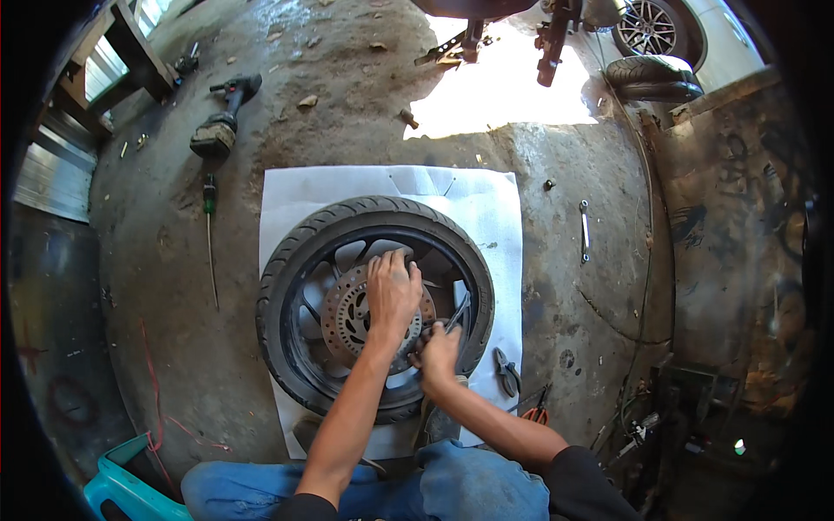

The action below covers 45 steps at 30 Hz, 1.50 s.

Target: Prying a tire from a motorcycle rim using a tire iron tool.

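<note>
A black motorcycle wheel with its tyre (291,252) lies flat on a white sheet (486,208) on the concrete floor. A rusty brake disc (343,317) sits at its hub. My left hand (393,291) rests flat on the disc, fingers spread over the hub. My right hand (437,352) is closed around a thin dark metal tool (457,314), whose tip points up and right toward the rim. Both forearms reach in from my blue-jeaned knees at the bottom.
Pliers (506,369) lie on the sheet's right edge, red-handled cutters (537,408) beside them. A spanner (585,230) lies to the right, a long screwdriver (209,239) and a cordless drill (221,117) to the left. A teal stool (122,486) stands lower left. Spare tyres (653,78) are stacked far right.
</note>
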Each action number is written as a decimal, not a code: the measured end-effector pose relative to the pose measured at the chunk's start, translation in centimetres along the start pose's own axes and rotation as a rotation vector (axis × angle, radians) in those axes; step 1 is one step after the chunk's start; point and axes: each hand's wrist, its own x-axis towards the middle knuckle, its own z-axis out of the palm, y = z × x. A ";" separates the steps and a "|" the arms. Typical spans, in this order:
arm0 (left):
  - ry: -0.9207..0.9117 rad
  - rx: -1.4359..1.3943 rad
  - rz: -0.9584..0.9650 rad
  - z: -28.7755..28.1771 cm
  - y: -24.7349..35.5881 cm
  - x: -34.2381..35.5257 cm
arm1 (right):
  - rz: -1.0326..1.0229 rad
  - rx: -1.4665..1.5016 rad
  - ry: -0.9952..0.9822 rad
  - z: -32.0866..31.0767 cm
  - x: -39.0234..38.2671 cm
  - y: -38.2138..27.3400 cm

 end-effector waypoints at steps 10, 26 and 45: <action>-0.369 0.343 -0.015 4.1 0.1 1.1 | -0.419 0.013 -0.064 -6.9 -0.8 -0.9; -0.417 0.040 -0.004 2.9 -2.5 2.5 | -0.785 -0.721 0.331 -18.0 11.1 8.3; 0.098 -0.224 -0.123 -6.6 -5.1 -0.1 | -0.638 -0.763 -0.035 -9.2 14.7 -9.8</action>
